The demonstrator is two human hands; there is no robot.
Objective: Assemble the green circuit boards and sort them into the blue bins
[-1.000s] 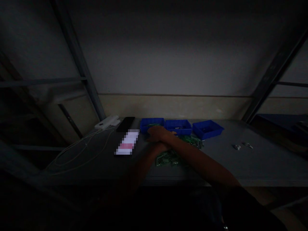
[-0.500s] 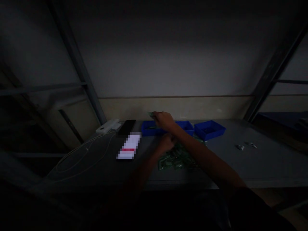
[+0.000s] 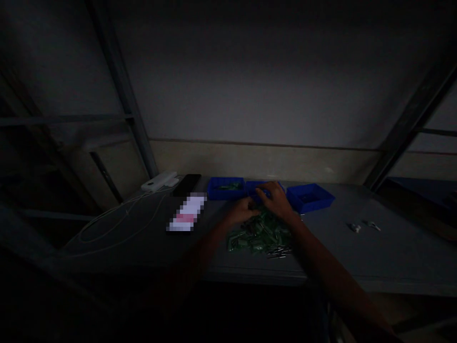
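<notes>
No text, label, brand, number or sign can be read. The lit phone screen, toward eight o'clock from the middle of the view, is broken into coarse blocks of white and pink, so any writing on it is illegible. At nine o'clock, the white device bears a dark round mark too small to make out. Toward five o'clock, the green packets are too dim for any print to be told.
</notes>
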